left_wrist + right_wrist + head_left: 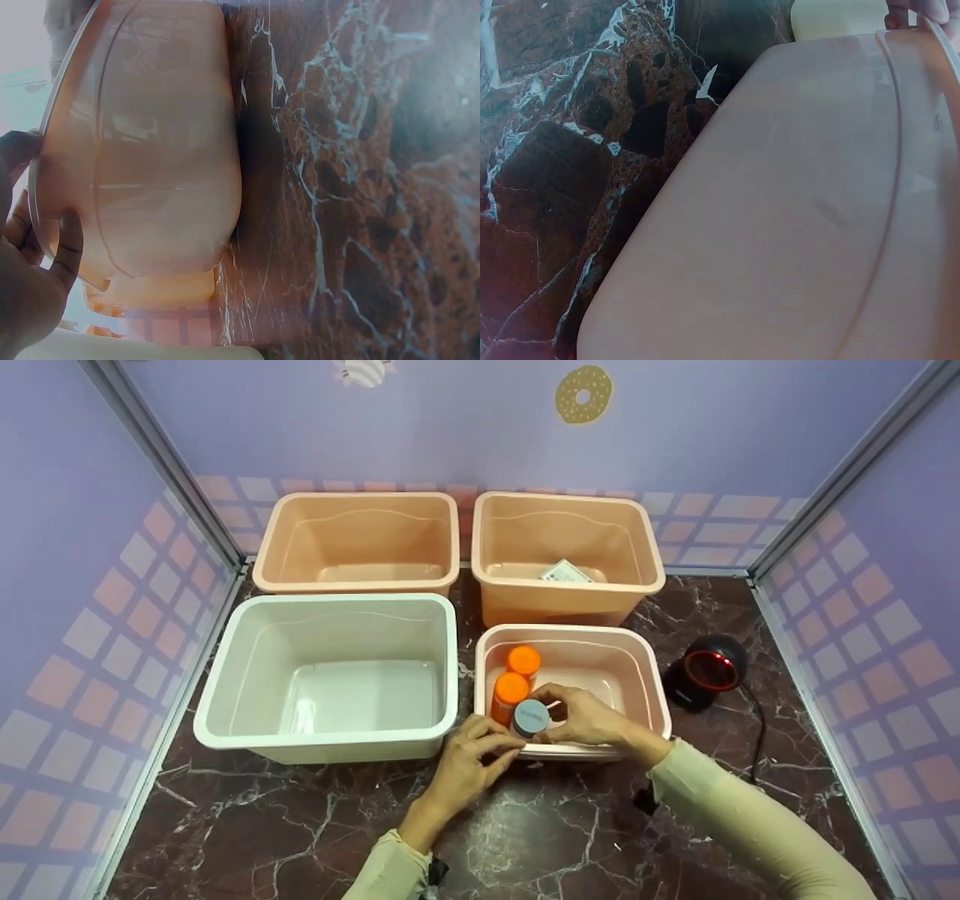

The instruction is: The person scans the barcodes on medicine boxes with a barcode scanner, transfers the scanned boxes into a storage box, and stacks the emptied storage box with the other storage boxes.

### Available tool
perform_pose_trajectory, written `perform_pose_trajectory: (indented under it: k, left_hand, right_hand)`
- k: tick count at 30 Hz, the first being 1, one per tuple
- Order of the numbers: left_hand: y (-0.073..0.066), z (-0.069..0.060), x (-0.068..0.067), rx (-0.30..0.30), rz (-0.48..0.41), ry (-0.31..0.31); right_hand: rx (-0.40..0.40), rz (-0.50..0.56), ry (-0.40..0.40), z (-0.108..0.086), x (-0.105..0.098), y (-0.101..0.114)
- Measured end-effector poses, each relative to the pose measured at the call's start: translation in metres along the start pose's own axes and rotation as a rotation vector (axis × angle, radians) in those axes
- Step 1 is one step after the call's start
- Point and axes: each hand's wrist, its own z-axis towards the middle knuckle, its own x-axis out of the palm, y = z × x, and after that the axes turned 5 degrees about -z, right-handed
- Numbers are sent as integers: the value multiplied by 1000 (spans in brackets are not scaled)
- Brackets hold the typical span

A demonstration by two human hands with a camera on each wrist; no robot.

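In the head view a small pale pink bin [658, 690] holds two orange-capped bottles [511, 688] at its left side and a grey-capped bottle [532, 717] in the near left corner. My right hand [589, 718] reaches over the near rim, thumb and fingers curled round the grey-capped bottle. My left hand [466, 761] grips the bin's near left rim. In the left wrist view the left hand [37, 259] has its fingers over the rim of the bin [165, 142]. The right wrist view mostly shows the bin's outer wall [780, 210].
A white bin [326, 739] stands on the left. Two orange-pink bins stand behind, the left one [356, 585] and the right one [562, 604], which holds a small white box [565, 571]. A black scanner [709, 667] with red lights and a cable stands right.
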Motion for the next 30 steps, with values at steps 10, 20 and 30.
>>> perform_pose_trajectory:
  k: [10, 20, 30]
  left_hand:
    - [0, 0, 0, 3, -2, -4]
    - [0, 0, -1, 16, -2, -9]
    - [-1, -1, -1, -6, 4, -2]
  right_hand:
    - [-42, 8, -25, -4, -3, -3]
    - [3, 147, -73, -7, -13, -4]
    - [41, 143, -122, -10, -25, -5]
